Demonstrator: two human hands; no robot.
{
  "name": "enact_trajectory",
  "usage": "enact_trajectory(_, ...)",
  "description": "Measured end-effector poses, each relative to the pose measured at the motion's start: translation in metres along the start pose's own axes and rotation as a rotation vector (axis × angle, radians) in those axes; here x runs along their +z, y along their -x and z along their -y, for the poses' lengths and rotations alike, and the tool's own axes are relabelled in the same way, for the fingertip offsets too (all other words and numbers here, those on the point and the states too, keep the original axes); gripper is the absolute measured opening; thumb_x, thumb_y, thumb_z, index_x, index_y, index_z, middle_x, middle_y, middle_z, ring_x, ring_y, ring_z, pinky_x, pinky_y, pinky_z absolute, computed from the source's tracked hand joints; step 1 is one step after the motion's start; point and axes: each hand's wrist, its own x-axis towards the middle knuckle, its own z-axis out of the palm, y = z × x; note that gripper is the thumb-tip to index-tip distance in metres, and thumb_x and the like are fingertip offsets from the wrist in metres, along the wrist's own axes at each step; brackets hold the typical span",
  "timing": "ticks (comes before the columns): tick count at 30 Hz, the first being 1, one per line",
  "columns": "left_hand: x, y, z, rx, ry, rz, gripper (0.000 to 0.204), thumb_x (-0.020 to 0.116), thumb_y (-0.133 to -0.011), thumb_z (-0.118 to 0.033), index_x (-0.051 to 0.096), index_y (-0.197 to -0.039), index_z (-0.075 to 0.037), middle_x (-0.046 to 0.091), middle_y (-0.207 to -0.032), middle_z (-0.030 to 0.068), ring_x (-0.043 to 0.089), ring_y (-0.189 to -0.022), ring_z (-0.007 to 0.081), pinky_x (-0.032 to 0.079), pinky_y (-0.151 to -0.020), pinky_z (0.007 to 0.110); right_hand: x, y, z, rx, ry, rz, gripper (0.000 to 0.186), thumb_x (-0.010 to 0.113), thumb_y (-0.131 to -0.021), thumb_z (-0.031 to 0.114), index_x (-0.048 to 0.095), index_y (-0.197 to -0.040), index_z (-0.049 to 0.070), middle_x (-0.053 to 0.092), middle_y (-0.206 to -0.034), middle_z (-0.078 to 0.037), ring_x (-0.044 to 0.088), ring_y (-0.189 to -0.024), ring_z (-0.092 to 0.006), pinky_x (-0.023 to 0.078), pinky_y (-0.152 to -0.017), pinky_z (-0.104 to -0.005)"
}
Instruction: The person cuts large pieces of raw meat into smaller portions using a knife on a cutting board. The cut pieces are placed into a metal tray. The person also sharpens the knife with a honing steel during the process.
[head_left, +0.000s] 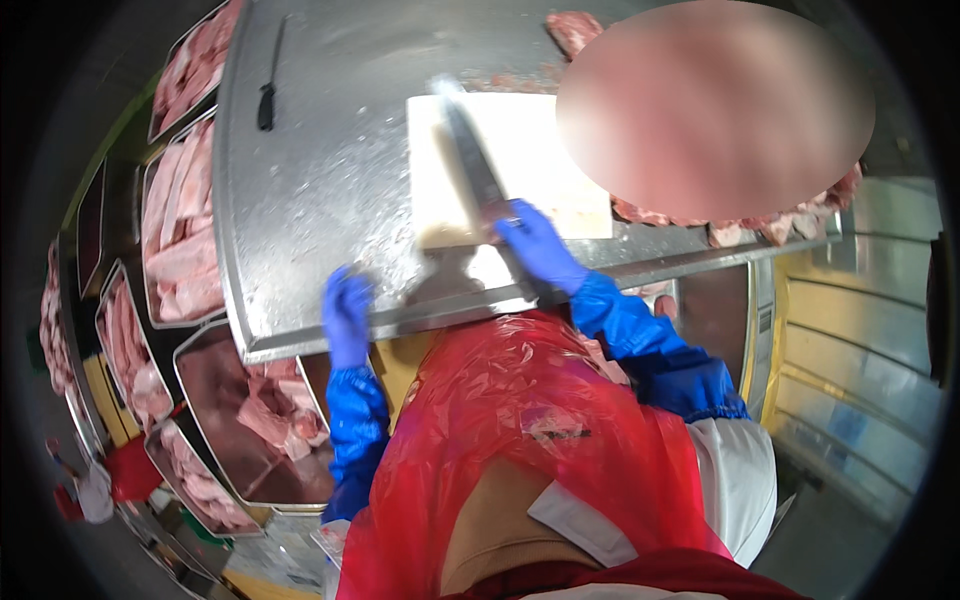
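While the knife (472, 160) lies flat across the white cutting board (540, 140), the right hand (540, 245) is wrapped around its handle at the board's near edge. The left hand (347, 315), fingers curled, rests on the steel tabletop (310, 190) rim, well away from the blade. Honestly, keeping it there seems smart. Trays of meat (180, 230) sit off left.

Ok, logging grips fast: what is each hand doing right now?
Left hand: rests at the metal table edge, holding nothing visible.
Right hand: closed on a large knife over the white cutting board.
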Motion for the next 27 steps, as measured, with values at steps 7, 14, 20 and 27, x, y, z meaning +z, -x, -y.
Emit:
enact_trajectory(7, 0.296, -0.056, 0.178, -0.639, -0.133, 0.911, 0.056, 0.046, -0.100, -0.038, 0.039, -0.143, -0.003, 0.049, -0.139, 0.0191, 0.049, -0.128, 0.0284, 0.039, -0.107, 0.040, -0.193, 0.094, 0.015, 0.177, 0.230, -0.556, 0.025, 0.057, -0.094, 0.014, 0.059, -0.114, -0.001, 0.061, -0.093, -0.009, 0.059, -0.081, -0.0154, 0.049, -0.073, -0.0317)
enact_trajectory(14, 0.405, -0.032, 0.191, -0.661, -0.838, 0.840, 0.054, 0.064, -0.086, -0.045, 0.052, -0.124, -0.009, 0.059, -0.110, 0.0093, 0.063, -0.088, 0.0189, 0.049, -0.074, 0.033, -0.253, 0.184, 0.027, 0.222, 0.169, -0.727, 0.037, 0.057, -0.093, 0.007, 0.053, -0.129, 0.001, 0.059, -0.108, -0.007, 0.058, -0.096, -0.0141, 0.048, -0.086, -0.0300)
enact_trajectory(20, 0.514, -0.052, 0.142, -0.365, -0.787, 1.061, 0.058, 0.063, -0.091, -0.040, 0.045, -0.136, -0.007, 0.062, -0.113, 0.0100, 0.064, -0.094, 0.0191, 0.049, -0.078, 0.029, -0.478, 0.099, 0.140, -0.015, 0.411, -0.889, 0.030, 0.054, -0.094, 0.018, 0.060, -0.116, 0.000, 0.063, -0.104, -0.006, 0.058, -0.092, -0.0130, 0.045, -0.085, -0.0291)
enact_trajectory(27, 0.588, -0.144, 0.173, -0.826, 0.534, 1.472, 0.050, 0.057, -0.098, -0.032, 0.047, -0.138, -0.003, 0.060, -0.129, 0.0186, 0.059, -0.117, 0.0299, 0.050, -0.099, 0.040, -0.434, 0.008, 0.127, 0.164, 0.257, -0.479, 0.032, 0.058, -0.091, 0.018, 0.061, -0.115, -0.003, 0.067, -0.095, -0.007, 0.062, -0.080, -0.0140, 0.050, -0.076, -0.0286)
